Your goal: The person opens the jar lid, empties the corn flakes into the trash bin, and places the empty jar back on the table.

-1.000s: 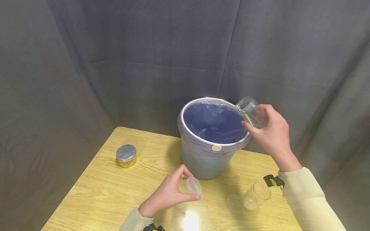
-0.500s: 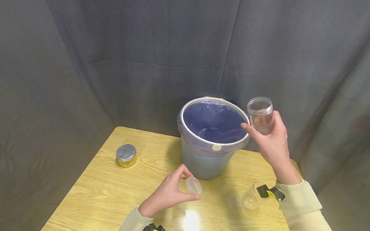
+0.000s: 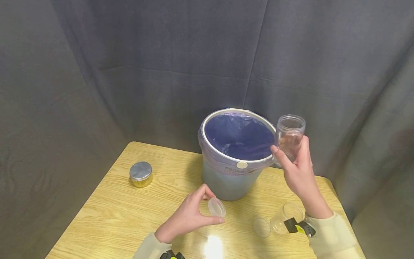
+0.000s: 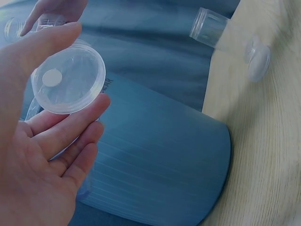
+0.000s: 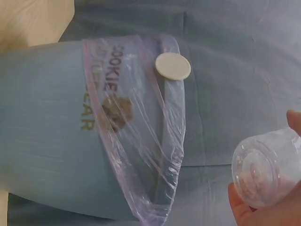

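My left hand pinches a clear round plastic lid by its edge between thumb and fingers, low in front of the bin. In the left wrist view the lid faces the camera, with a small white disc on it. My right hand grips a clear, see-through jar with a threaded mouth, held upright beside the right rim of the bin. Its round base shows in the right wrist view. The bin is light blue with a white rim, lined with a purple bag.
A second clear jar stands on the wooden table, partly behind the right wrist strap, with a clear lid leaning by it. A tin with a silver lid and yellow sides sits at the left. Grey curtains hang behind.
The jar in my right hand was tilted mouth-first over the bin's right rim; it has turned upright, moved right and come down slightly. The left hand and its lid stay in place.
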`<state>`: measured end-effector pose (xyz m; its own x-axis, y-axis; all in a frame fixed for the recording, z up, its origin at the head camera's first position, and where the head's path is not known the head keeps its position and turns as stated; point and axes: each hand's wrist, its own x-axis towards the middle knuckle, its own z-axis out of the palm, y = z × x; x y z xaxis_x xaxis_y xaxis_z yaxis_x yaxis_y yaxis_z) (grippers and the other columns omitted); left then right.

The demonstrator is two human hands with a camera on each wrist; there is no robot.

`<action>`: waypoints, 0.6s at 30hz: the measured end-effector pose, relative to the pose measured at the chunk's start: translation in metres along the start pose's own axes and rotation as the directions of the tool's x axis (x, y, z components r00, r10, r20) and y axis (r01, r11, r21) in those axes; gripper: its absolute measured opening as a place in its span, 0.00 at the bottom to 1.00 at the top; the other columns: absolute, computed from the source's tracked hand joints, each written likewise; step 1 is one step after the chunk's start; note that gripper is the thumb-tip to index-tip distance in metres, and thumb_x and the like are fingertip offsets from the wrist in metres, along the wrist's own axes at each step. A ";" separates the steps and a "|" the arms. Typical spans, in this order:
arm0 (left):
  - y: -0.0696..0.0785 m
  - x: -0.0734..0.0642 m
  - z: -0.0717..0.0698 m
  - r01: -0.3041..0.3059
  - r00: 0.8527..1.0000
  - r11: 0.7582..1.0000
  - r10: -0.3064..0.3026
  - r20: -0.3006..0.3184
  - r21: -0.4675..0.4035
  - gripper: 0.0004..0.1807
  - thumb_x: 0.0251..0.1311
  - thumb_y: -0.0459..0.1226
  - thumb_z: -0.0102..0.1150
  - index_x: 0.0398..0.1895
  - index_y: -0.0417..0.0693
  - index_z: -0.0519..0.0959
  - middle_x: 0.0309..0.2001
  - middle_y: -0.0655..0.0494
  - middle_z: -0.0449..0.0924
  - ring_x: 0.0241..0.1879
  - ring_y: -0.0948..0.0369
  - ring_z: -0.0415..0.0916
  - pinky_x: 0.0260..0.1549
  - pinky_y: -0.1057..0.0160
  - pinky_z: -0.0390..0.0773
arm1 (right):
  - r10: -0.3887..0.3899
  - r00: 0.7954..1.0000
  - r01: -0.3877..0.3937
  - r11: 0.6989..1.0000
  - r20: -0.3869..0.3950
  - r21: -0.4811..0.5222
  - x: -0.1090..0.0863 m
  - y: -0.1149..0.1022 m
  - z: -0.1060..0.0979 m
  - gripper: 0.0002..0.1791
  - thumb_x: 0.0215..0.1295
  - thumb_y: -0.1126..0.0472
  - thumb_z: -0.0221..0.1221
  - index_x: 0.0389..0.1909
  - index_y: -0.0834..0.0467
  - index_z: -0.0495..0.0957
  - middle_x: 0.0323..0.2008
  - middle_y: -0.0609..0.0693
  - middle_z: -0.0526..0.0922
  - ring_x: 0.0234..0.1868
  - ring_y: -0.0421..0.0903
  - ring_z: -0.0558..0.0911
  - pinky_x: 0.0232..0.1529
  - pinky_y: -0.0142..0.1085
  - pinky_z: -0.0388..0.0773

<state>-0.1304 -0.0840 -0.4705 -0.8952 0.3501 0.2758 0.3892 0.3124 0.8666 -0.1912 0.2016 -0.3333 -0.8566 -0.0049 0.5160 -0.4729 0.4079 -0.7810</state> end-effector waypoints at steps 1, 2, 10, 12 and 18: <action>0.000 0.000 0.000 -0.003 1.000 1.000 0.003 -0.001 0.001 0.29 0.46 0.53 0.81 0.44 0.59 0.71 0.47 0.69 0.80 0.53 0.60 0.78 0.55 0.44 0.75 | -0.010 1.000 0.010 0.999 0.015 0.030 -0.002 0.000 0.001 0.24 0.73 0.64 0.61 0.63 0.60 0.61 0.51 0.50 0.76 0.53 0.42 0.77 0.56 0.30 0.70; 0.000 0.000 0.000 -0.005 1.000 1.000 0.005 -0.001 0.001 0.29 0.46 0.53 0.81 0.44 0.60 0.71 0.47 0.69 0.80 0.53 0.61 0.78 0.56 0.44 0.75 | -0.016 0.999 0.014 0.998 0.028 0.060 -0.003 0.001 0.002 0.23 0.73 0.65 0.59 0.63 0.60 0.61 0.51 0.50 0.75 0.54 0.43 0.77 0.57 0.30 0.70; -0.003 0.001 0.002 -0.058 0.998 0.998 0.059 -0.017 0.035 0.25 0.46 0.51 0.81 0.43 0.62 0.76 0.45 0.70 0.81 0.51 0.64 0.77 0.55 0.51 0.76 | -0.053 0.995 0.039 0.989 0.090 0.144 -0.017 0.000 0.006 0.22 0.75 0.70 0.53 0.63 0.65 0.57 0.54 0.50 0.71 0.57 0.45 0.75 0.58 0.28 0.68; -0.003 0.001 0.002 -0.067 0.998 0.997 0.068 -0.020 0.041 0.25 0.46 0.51 0.82 0.44 0.61 0.77 0.45 0.71 0.81 0.50 0.65 0.77 0.55 0.53 0.76 | -0.057 0.994 0.043 0.988 0.093 0.147 -0.020 -0.001 0.007 0.22 0.75 0.71 0.53 0.63 0.66 0.56 0.54 0.49 0.70 0.57 0.45 0.74 0.57 0.29 0.68; -0.004 -0.001 0.001 -0.045 0.999 0.998 0.046 -0.025 0.045 0.26 0.46 0.51 0.82 0.47 0.60 0.80 0.46 0.72 0.79 0.50 0.65 0.76 0.54 0.52 0.76 | -0.056 0.992 0.042 0.991 0.112 0.128 -0.030 0.000 0.008 0.24 0.75 0.71 0.53 0.66 0.64 0.56 0.56 0.50 0.69 0.58 0.45 0.73 0.57 0.29 0.67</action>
<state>-0.1311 -0.0842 -0.4747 -0.8815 0.3421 0.3254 0.4383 0.3363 0.8336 -0.1672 0.1943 -0.3522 -0.8464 -0.1302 0.5164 -0.5307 0.2871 -0.7975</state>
